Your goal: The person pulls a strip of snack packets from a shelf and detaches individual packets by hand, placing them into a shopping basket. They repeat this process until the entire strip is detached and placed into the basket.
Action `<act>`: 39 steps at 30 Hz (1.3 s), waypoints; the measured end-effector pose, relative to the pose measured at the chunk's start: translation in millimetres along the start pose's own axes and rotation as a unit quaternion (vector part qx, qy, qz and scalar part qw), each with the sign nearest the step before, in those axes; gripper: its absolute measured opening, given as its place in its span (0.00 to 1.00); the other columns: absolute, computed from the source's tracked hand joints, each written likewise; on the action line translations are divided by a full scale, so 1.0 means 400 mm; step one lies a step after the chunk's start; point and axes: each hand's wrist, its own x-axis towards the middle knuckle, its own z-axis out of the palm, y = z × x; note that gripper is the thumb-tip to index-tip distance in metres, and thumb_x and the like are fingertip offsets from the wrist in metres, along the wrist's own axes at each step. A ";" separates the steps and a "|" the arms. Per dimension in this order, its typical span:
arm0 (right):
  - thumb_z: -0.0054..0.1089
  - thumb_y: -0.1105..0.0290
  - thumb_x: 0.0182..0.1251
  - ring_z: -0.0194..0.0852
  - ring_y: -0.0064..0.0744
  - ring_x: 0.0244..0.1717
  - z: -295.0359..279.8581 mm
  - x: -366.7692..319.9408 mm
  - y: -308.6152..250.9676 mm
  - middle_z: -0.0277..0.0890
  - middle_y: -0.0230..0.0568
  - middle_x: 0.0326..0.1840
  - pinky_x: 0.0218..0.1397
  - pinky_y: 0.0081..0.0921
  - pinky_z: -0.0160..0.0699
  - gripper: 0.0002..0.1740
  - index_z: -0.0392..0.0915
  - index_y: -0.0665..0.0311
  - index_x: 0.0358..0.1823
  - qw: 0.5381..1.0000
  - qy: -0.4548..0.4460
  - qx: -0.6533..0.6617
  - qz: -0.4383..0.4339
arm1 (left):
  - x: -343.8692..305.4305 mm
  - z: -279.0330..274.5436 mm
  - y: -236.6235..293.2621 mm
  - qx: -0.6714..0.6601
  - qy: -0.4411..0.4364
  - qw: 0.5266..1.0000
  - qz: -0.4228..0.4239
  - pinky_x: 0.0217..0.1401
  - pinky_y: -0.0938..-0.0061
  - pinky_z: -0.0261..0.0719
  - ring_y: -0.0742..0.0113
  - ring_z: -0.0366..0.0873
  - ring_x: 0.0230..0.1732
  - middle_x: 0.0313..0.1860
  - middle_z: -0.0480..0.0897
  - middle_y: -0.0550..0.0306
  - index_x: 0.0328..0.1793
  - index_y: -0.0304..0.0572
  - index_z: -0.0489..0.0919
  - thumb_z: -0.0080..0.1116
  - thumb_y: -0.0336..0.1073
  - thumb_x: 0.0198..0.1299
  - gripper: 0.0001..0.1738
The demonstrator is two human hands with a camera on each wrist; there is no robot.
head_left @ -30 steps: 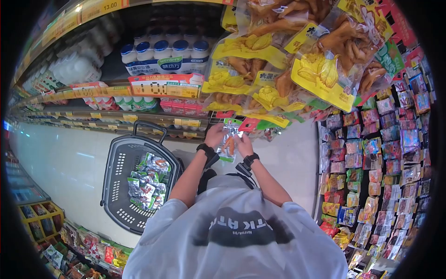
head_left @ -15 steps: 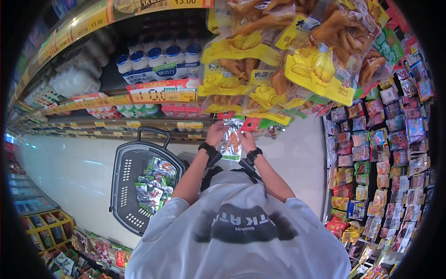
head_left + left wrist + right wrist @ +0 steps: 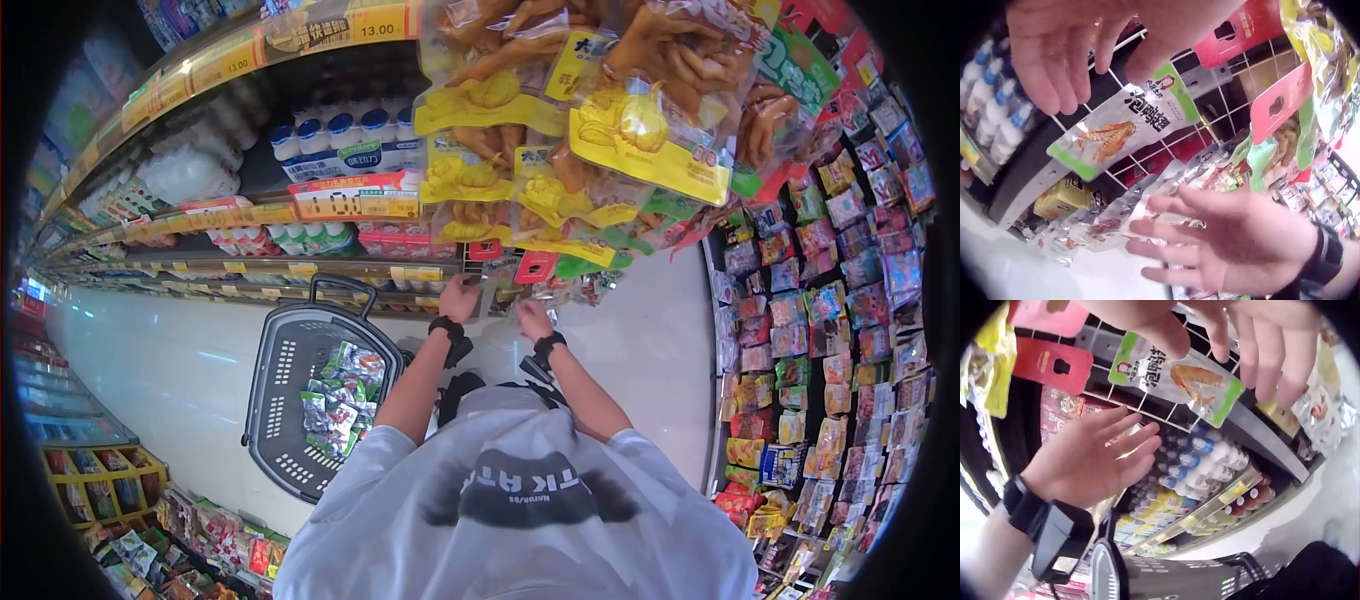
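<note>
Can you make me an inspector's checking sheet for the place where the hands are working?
Surface: wire rack; pale floor below.
Job's things: one green-ended packet at the rack; more packets inside the grey basket.
Clutter: yellow bags and red tags crowd nearby.
Grippers: left hand and right hand, fingers extended, gripping nothing.
Cables: maybe a thin cord below the left wrist device.
Surroundings: bottles on a shelf; hanging snacks.

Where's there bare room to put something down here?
Bare floor lies left of the gray shopping basket, and between the person's right arm and the snack packets. The basket has room beside its pouches. The hanging meat bags are crowded.
</note>
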 end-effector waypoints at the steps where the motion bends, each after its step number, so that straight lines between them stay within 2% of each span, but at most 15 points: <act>1: 0.54 0.56 0.65 0.77 0.39 0.44 -0.037 -0.099 -0.103 0.75 0.41 0.47 0.44 0.38 0.76 0.20 0.69 0.59 0.53 0.978 -0.055 0.132 0.154 | -0.003 0.003 -0.010 -0.028 -0.013 0.999 -0.037 0.41 0.67 0.77 0.54 0.82 0.41 0.38 0.84 0.44 0.57 0.34 0.72 0.61 0.42 0.53 0.27; 4: 0.49 0.59 0.66 0.76 0.33 0.41 -0.074 -0.174 -0.037 0.74 0.36 0.45 0.39 0.33 0.77 0.19 0.68 0.58 0.55 0.943 -0.144 0.209 0.216 | -0.061 0.016 0.135 -0.165 -0.031 0.978 -0.123 0.42 0.69 0.77 0.58 0.82 0.39 0.37 0.83 0.46 0.56 0.34 0.72 0.62 0.43 0.53 0.28; 8: 0.45 0.63 0.65 0.78 0.27 0.36 -0.127 -0.302 0.073 0.78 0.33 0.38 0.35 0.29 0.77 0.14 0.75 0.56 0.48 0.955 -0.200 0.109 0.192 | 0.058 0.132 0.046 -0.106 -0.023 0.994 -0.031 0.28 0.73 0.76 0.65 0.80 0.36 0.37 0.82 0.51 0.57 0.38 0.72 0.59 0.36 0.52 0.25; 10: 0.49 0.63 0.67 0.77 0.24 0.34 -0.169 -0.377 0.121 0.78 0.35 0.37 0.32 0.22 0.76 0.13 0.75 0.59 0.47 0.952 -0.219 0.102 0.188 | 0.039 0.135 0.121 -0.202 -0.064 0.977 0.007 0.31 0.73 0.76 0.64 0.80 0.39 0.40 0.82 0.50 0.55 0.34 0.73 0.53 0.28 0.50 0.22; 12: 0.51 0.63 0.67 0.76 0.24 0.33 -0.227 -0.456 0.156 0.77 0.37 0.36 0.32 0.22 0.76 0.14 0.74 0.64 0.48 0.943 -0.220 0.132 0.210 | 0.016 0.145 0.181 -0.242 -0.061 0.968 0.010 0.35 0.73 0.77 0.64 0.80 0.40 0.40 0.82 0.49 0.53 0.31 0.74 0.51 0.26 0.49 0.22; 15: 0.50 0.64 0.67 0.78 0.30 0.40 -0.320 -0.536 0.203 0.78 0.41 0.43 0.36 0.24 0.77 0.16 0.72 0.63 0.52 0.937 -0.172 0.160 0.257 | -0.014 0.138 0.225 -0.231 -0.012 0.972 0.038 0.27 0.79 0.71 0.74 0.75 0.25 0.32 0.81 0.57 0.53 0.38 0.74 0.50 0.25 0.52 0.20; 21: 0.52 0.62 0.65 0.76 0.38 0.48 -0.442 -0.662 0.301 0.75 0.46 0.50 0.53 0.36 0.77 0.21 0.69 0.64 0.56 0.913 -0.073 0.290 0.278 | 0.013 0.126 0.114 -0.089 0.075 0.987 0.110 0.31 0.79 0.73 0.73 0.77 0.31 0.38 0.81 0.58 0.55 0.38 0.74 0.50 0.26 0.54 0.19; 25: 0.51 0.63 0.65 0.73 0.40 0.54 -0.474 -0.724 0.340 0.73 0.48 0.54 0.53 0.36 0.77 0.21 0.67 0.62 0.57 0.870 -0.027 0.388 0.302 | -0.183 0.063 0.168 -0.225 -0.068 0.968 -0.086 0.46 0.70 0.75 0.67 0.77 0.46 0.49 0.79 0.57 0.57 0.43 0.74 0.50 0.33 0.59 0.19; 29: 0.55 0.63 0.63 0.71 0.41 0.54 -0.479 -0.755 0.474 0.70 0.47 0.57 0.53 0.39 0.76 0.23 0.66 0.61 0.58 0.808 -0.027 0.491 0.325 | -0.432 0.050 0.031 -0.413 -0.197 0.860 -0.227 0.50 0.66 0.77 0.67 0.78 0.47 0.47 0.80 0.61 0.58 0.50 0.74 0.51 0.44 0.64 0.18; 31: 0.57 0.65 0.62 0.73 0.40 0.50 -0.464 -0.778 0.523 0.71 0.44 0.55 0.51 0.40 0.77 0.20 0.70 0.60 0.55 0.767 -0.025 0.533 0.355 | -0.597 0.067 -0.043 -0.462 -0.149 0.810 -0.330 0.44 0.70 0.77 0.66 0.77 0.42 0.41 0.80 0.60 0.51 0.47 0.75 0.51 0.40 0.64 0.13; 32: 0.57 0.65 0.62 0.73 0.40 0.49 -0.448 -0.792 0.532 0.72 0.44 0.53 0.50 0.40 0.77 0.18 0.71 0.61 0.52 0.748 -0.022 0.552 0.368 | -0.666 0.081 -0.132 -0.512 -0.157 0.774 -0.339 0.48 0.67 0.76 0.62 0.76 0.46 0.45 0.79 0.57 0.53 0.45 0.75 0.51 0.41 0.64 0.15; 35: 0.60 0.67 0.61 0.75 0.42 0.47 -0.395 -0.829 0.575 0.73 0.45 0.51 0.48 0.39 0.78 0.16 0.71 0.62 0.49 0.684 -0.039 0.583 0.437 | -0.868 0.075 -0.159 -0.423 -0.166 0.785 -0.421 0.58 0.66 0.73 0.57 0.74 0.54 0.56 0.76 0.52 0.59 0.46 0.73 0.54 0.44 0.62 0.21; 37: 0.60 0.67 0.61 0.75 0.42 0.46 -0.356 -0.853 0.618 0.74 0.46 0.49 0.48 0.39 0.78 0.16 0.71 0.63 0.48 0.740 -0.093 0.533 0.399 | -0.943 0.062 -0.163 -0.387 -0.188 0.802 -0.414 0.60 0.67 0.73 0.59 0.73 0.57 0.58 0.75 0.53 0.59 0.46 0.74 0.55 0.47 0.61 0.22; 38: 0.60 0.67 0.61 0.75 0.42 0.46 -0.335 -0.867 0.620 0.74 0.47 0.48 0.48 0.38 0.78 0.15 0.71 0.63 0.47 0.764 -0.119 0.512 0.375 | -0.948 0.048 -0.173 -0.392 -0.193 0.805 -0.400 0.63 0.67 0.70 0.62 0.73 0.58 0.57 0.76 0.55 0.62 0.47 0.71 0.49 0.46 0.65 0.21; 39: 0.58 0.68 0.63 0.76 0.39 0.43 -0.332 -0.868 0.610 0.77 0.40 0.41 0.47 0.34 0.78 0.10 0.73 0.66 0.40 0.768 -0.147 0.505 0.366 | -0.953 0.030 -0.160 -0.374 -0.212 0.818 -0.383 0.62 0.67 0.72 0.62 0.73 0.57 0.56 0.76 0.55 0.62 0.48 0.70 0.48 0.46 0.66 0.21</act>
